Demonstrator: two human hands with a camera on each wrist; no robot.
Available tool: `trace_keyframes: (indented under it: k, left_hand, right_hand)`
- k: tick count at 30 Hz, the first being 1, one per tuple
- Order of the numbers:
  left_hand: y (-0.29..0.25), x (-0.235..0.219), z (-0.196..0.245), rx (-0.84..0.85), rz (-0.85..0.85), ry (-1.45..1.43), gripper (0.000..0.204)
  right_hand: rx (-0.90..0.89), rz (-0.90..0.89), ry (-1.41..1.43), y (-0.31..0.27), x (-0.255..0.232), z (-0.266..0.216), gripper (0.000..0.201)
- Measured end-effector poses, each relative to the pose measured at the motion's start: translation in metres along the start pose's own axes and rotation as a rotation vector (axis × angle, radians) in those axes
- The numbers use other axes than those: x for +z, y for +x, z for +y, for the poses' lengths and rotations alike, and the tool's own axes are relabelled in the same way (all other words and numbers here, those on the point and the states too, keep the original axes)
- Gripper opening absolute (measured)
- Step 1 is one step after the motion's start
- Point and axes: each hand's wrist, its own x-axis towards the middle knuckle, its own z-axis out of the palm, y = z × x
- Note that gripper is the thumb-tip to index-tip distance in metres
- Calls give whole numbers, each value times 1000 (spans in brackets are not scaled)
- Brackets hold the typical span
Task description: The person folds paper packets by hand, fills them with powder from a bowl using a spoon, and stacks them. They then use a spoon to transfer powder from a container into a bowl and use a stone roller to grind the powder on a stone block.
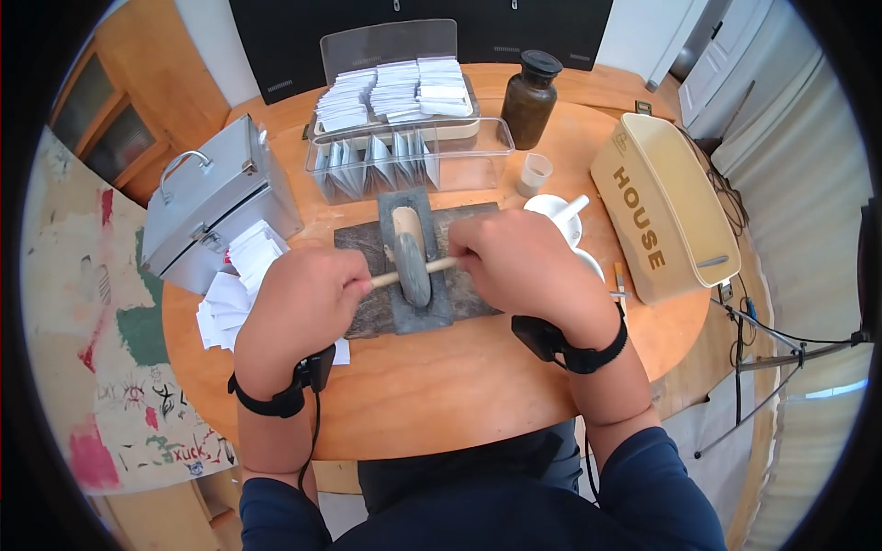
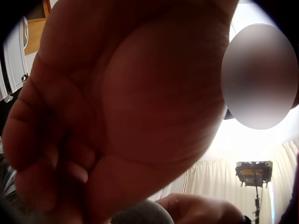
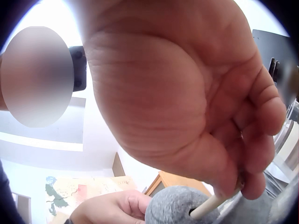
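A grey stone wheel (image 1: 412, 268) stands on edge in a long dark stone trough (image 1: 423, 317), with a pale wooden rod (image 1: 443, 264) through its middle. My left hand (image 1: 308, 294) pinches the rod's left end between thumb and curled fingers. At the rod's right end, my right hand (image 1: 519, 262) grips it the same way. Light brown powder (image 1: 404, 220) lies in the trough's far end. In the right wrist view the rod (image 3: 210, 206) enters the hole of the wheel (image 3: 173, 205). The left wrist view shows the palm (image 2: 154, 93) and the wheel's edge (image 2: 142, 213).
A silver case (image 1: 220, 202) and loose white papers (image 1: 225, 303) lie left. Behind are clear racks (image 1: 469, 174) of folded packets, a brown jar (image 1: 529, 106) and a small cup (image 1: 534, 173). To the right are a white mortar (image 1: 542, 204) and a cream HOUSE bin (image 1: 634, 211).
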Motion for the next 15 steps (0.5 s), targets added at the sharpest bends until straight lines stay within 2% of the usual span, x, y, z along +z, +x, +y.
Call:
trace_keyframes:
  k: [3, 5, 9, 12, 14, 15]
  left_hand:
    - [-2, 1, 0, 36, -19, 19, 7]
    - [5, 10, -6, 35, 118, 40, 7]
    - [9, 13, -12, 49, 171, 32, 8]
    - [2, 4, -5, 25, 70, -1, 9]
    - [-1, -3, -3, 81, -48, -11, 10]
    - [-1, -1, -5, 76, -49, -10, 10]
  right_hand:
    - [-24, -27, 30, 1, -2, -1, 2]
    - [48, 6, 2, 5, 3, -1, 2]
    - [43, 68, 13, 10, 9, 4, 1]
    - [15, 32, 8, 4, 1, -1, 2]
    - [12, -43, 26, 1, -5, -6, 2]
    - [9, -46, 28, 1, -4, -6, 2]
